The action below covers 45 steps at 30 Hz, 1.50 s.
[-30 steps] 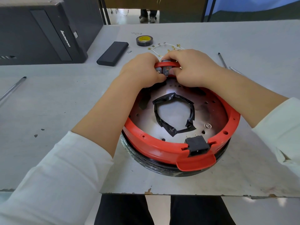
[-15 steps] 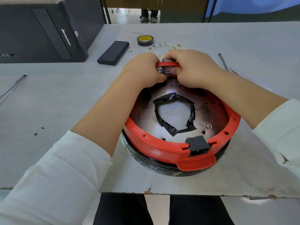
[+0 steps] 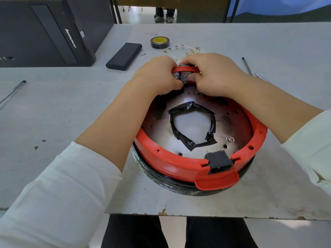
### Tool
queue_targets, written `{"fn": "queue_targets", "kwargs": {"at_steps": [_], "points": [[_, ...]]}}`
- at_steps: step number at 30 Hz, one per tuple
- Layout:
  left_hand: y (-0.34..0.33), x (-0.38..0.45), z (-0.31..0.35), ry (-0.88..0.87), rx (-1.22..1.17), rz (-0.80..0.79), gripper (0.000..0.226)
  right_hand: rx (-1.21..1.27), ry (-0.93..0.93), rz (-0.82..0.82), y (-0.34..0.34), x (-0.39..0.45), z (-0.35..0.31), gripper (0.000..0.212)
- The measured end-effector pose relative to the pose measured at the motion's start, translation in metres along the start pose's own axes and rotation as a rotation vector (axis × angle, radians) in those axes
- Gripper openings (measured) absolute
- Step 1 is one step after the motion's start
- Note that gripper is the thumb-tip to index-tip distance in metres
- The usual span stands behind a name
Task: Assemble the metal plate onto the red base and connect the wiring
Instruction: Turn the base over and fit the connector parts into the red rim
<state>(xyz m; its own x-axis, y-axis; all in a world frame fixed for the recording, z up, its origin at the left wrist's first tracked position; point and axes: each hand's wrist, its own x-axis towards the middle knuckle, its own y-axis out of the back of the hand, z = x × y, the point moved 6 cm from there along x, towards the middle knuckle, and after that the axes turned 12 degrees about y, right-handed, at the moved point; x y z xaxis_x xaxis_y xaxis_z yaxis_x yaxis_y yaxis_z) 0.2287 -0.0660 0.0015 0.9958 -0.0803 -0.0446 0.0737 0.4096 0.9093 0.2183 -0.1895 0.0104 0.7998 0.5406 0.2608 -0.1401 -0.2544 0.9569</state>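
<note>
The round red base [image 3: 172, 162] sits on a black ring on the table, with the shiny metal plate [image 3: 232, 122] lying inside it. A loop of black tape [image 3: 191, 122] lines the plate's centre hole. A black socket [image 3: 218, 161] sits in the near rim. At the far rim, my left hand [image 3: 157, 76] and my right hand [image 3: 213, 72] meet with curled fingers around a small grey switch block with brass terminals [image 3: 183, 76]. White wires with brass terminals [image 3: 180, 50] lie on the table just behind my hands.
A roll of black tape [image 3: 160, 42] and a dark flat case [image 3: 124, 56] lie at the back. A black computer tower [image 3: 48, 31] stands at the back left. Thin rods lie at the left [image 3: 12, 92] and right [image 3: 247, 66]. The table's front edge [image 3: 197, 214] is near.
Both hands stay at the far rim with only slight finger shifts on the switch block. The view has tilted a little.
</note>
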Motion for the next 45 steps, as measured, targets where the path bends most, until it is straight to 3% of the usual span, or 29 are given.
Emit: {"fn": "queue_targets", "kwargs": {"at_steps": [15,24,45], "points": [[0.0014,-0.0052,0.0027,-0.038,-0.009,0.016,0.022,0.023,-0.016,-0.019,-0.0018,-0.0005,0.0013,0.038],[0.001,-0.0073,0.0046,-0.063,0.014,0.031,0.021,-0.057,-0.007,0.05,0.0026,0.0005,-0.0042,0.04],[-0.0012,-0.0007,0.0019,-0.014,-0.013,0.001,0.018,-0.023,0.007,0.009,-0.0002,0.0009,0.0003,0.038]]}}
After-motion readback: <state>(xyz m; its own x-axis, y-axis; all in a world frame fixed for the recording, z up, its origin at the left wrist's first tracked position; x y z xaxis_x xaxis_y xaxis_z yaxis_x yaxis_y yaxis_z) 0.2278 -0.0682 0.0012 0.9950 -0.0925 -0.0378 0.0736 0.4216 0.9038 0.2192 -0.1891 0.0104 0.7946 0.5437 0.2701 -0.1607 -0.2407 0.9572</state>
